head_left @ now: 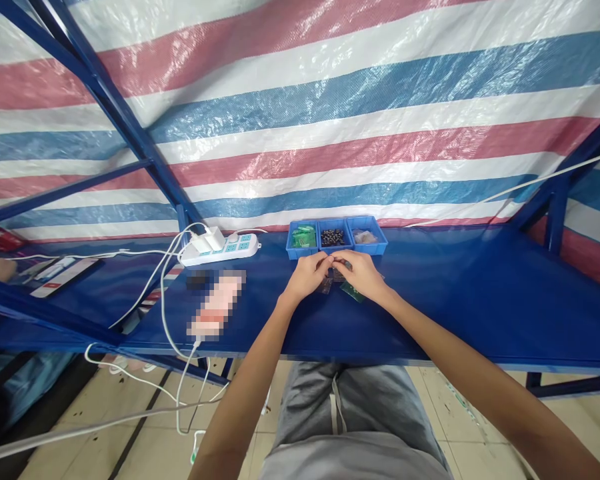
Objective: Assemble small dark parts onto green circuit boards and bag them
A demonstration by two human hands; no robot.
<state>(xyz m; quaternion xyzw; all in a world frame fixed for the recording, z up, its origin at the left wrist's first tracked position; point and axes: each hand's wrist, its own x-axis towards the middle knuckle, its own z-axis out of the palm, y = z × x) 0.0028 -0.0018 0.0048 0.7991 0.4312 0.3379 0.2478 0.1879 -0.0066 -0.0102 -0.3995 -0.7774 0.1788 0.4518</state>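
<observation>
My left hand (310,273) and my right hand (363,273) meet over the blue table, fingertips pinched close together. Whatever sits between the fingertips is too small and covered to make out. Beneath the fingers lies a small clear plastic piece (325,286), and a flat green piece (352,291) sticks out under my right hand. Just beyond stand three blue bins in a row: the left bin (300,254) has green pieces (304,236), the middle one small dark parts (333,237), and the right bin (375,249) pale clear pieces (364,237).
A white power strip (245,246) with plugged-in chargers stands at the back left. A blurred phone (217,305) lies nearer, with a white cable (181,393) hanging over the edge. Blue frame posts (125,123) and a striped sheet (330,140) bound the table; another person's arm shows far left.
</observation>
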